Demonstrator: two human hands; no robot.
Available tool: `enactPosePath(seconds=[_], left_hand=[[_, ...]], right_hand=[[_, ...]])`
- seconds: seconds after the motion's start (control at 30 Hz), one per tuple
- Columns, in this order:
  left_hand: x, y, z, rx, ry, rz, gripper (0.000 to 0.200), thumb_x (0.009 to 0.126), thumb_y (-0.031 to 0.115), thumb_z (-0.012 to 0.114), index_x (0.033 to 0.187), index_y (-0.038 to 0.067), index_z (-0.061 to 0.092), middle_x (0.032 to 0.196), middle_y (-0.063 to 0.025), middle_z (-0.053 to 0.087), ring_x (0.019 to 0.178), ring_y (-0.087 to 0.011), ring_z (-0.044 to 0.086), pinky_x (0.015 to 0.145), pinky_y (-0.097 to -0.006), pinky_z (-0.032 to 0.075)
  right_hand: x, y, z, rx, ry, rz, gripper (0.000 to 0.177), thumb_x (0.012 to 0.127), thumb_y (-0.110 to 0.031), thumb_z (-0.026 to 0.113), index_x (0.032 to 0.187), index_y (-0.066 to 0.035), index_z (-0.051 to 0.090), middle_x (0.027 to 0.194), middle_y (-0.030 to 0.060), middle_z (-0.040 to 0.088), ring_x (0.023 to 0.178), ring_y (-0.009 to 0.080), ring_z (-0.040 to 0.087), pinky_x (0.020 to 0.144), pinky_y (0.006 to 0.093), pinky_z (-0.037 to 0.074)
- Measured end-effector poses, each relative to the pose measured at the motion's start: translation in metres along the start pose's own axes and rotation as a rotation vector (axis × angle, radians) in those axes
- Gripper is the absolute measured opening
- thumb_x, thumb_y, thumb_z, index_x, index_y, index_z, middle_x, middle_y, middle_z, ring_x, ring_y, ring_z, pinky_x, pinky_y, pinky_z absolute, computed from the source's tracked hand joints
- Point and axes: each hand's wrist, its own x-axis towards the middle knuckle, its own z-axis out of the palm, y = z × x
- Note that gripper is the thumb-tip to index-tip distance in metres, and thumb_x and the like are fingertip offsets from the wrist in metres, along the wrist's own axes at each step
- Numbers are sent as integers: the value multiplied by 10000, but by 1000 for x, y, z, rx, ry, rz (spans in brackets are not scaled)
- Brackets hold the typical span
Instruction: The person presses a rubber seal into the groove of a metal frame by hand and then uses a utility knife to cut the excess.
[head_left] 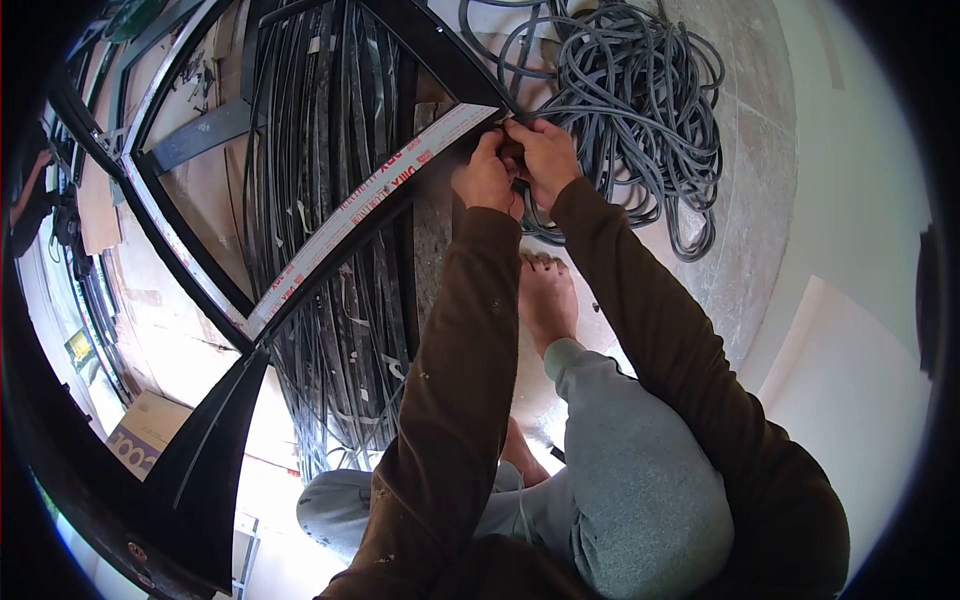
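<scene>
A black window frame (335, 258) lies at an angle in front of me, its near bar covered with white protective film (365, 205) printed in red. At the frame's right corner, my left hand (487, 180) is closed, with its thumb and fingers pinched together. My right hand (545, 160) is closed too, right beside the left, with its fingertips against the corner. Whatever the fingers hold between them is hidden or too small to name.
Beneath the frame runs a bundle of long black strips (335, 360). A tangled heap of grey rubber gasket cord (640, 100) lies on the floor beyond my right hand. A cardboard box (148, 432) stands at lower left. My bare foot (547, 300) is below the hands.
</scene>
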Motion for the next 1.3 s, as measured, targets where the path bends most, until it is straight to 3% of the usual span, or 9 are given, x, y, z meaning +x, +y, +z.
enactPosePath(seconds=[0.3,0.5,0.6,0.8,1.0,1.1,1.3], left_hand=[[-3,2,10,-13,57,-8,164,895,159,630,817,16,655,689,1,595,523,-54,475,474,-214,350],[4,-2,4,-20,50,-4,144,888,142,634,831,11,650,720,-13,614,536,-66,497,473,-212,361],[-1,-1,7,-53,41,3,129,884,135,638,864,8,648,743,-21,624,545,-71,508,479,-204,379],[-2,-1,1,-19,24,-11,128,878,139,650,915,17,650,791,-20,633,589,-72,522,503,-203,413],[-1,-3,5,30,24,-9,130,878,159,656,910,33,658,786,-7,634,588,-68,521,518,-211,405],[1,-3,5,44,27,-1,130,880,164,657,901,36,660,775,-1,633,585,-67,522,514,-210,395],[5,-4,3,-5,6,-17,124,883,156,653,891,33,662,769,-5,637,588,-71,532,513,-214,397]], right_hand=[[10,10,9,-42,143,-104,152,890,-124,639,854,14,585,718,73,617,527,140,576,443,269,442],[13,12,8,-28,137,-108,164,888,-131,647,863,22,595,727,81,621,519,141,571,437,269,438],[9,7,0,-119,59,-55,138,931,-157,635,913,-27,591,774,39,625,627,123,586,546,248,454],[-1,3,-6,62,-35,-56,202,949,-199,625,888,-9,594,774,65,630,674,125,595,566,252,472],[4,4,-5,-49,29,-108,215,935,-210,644,868,-13,586,731,53,616,588,118,566,516,257,463],[5,5,-3,-68,19,-88,181,937,-217,647,886,-59,577,748,19,601,619,92,544,538,246,426],[6,6,3,51,59,-54,141,936,-190,643,905,-69,577,737,8,603,613,91,545,522,242,414]])
